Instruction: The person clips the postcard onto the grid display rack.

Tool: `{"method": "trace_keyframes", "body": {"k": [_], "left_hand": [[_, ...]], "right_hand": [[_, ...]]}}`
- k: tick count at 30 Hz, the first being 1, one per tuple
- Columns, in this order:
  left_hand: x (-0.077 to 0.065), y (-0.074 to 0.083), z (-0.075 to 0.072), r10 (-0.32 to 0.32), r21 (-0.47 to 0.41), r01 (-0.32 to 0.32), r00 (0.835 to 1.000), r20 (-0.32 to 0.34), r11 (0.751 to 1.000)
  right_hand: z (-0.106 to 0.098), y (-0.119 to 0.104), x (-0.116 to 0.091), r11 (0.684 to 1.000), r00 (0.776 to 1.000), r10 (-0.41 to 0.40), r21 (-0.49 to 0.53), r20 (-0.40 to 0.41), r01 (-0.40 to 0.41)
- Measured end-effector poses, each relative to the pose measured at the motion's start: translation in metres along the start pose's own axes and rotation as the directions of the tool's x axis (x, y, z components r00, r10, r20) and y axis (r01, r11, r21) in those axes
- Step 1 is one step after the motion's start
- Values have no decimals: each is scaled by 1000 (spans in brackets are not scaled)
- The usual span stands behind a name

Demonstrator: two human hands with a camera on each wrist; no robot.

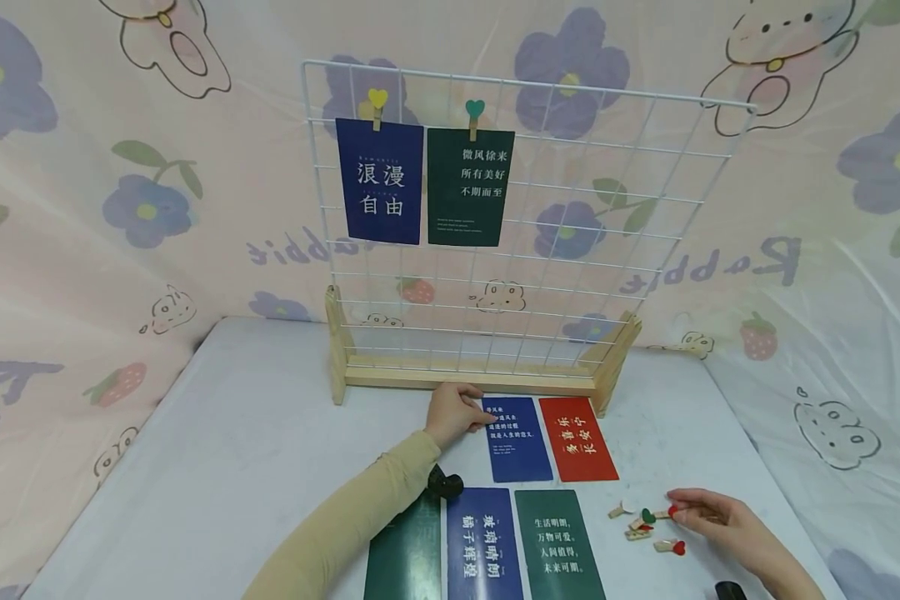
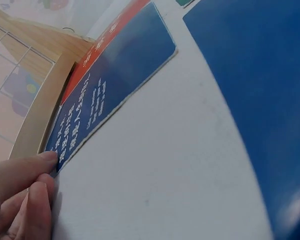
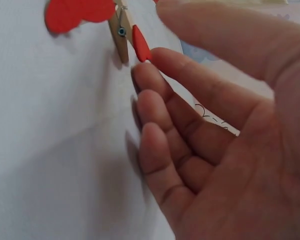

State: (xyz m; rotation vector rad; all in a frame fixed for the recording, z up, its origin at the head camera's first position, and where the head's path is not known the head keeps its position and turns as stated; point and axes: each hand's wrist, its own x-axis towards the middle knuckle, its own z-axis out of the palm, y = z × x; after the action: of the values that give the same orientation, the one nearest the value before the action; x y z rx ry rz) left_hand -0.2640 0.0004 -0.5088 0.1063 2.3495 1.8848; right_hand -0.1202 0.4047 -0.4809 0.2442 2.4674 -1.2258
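Observation:
My left hand (image 1: 453, 414) pinches the left edge of a blue card (image 1: 517, 442) with white writing, which lies on the table before the rack. In the left wrist view, a fingertip overlaps the corner of this card. A red card (image 1: 579, 439) lies just right of it. At the table's right side, my right hand (image 1: 727, 525) reaches toward small wooden clothespins with heart tops. Its index fingertip is right at the red heart of one clothespin (image 3: 141, 44), while the thumb stands apart from the index finger. Several other clothespins (image 1: 637, 529) lie beside it.
A white wire grid (image 1: 555, 183) stands in a wooden base (image 1: 465, 381). Heart clothespins hold a blue card (image 1: 379, 225) and a green card (image 1: 457, 225) near its top left. Nearer me lie a green card (image 1: 401, 558), a blue card (image 1: 465, 500) and another green card (image 1: 543, 504).

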Motion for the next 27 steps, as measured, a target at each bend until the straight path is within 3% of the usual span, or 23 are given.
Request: {"method": "trace_keyframes", "body": {"k": [5, 11, 20, 27], "left_hand": [[2, -3, 2, -1, 11, 1, 1000, -17, 1000], [0, -3, 6, -14, 24, 16, 998, -68, 1000], [-5, -4, 7, 32, 145, -13, 991, -129, 989], [-7, -3, 5, 45, 116, -31, 991, -122, 993]], "right_hand": [[-1, 1, -1, 999, 999, -30, -16, 27, 30], [1, 0, 1, 998, 999, -31, -52, -6, 31], [5, -3, 1, 997, 999, -26, -72, -33, 23], [6, -3, 1, 997, 999, -15, -78, -42, 12]]}}
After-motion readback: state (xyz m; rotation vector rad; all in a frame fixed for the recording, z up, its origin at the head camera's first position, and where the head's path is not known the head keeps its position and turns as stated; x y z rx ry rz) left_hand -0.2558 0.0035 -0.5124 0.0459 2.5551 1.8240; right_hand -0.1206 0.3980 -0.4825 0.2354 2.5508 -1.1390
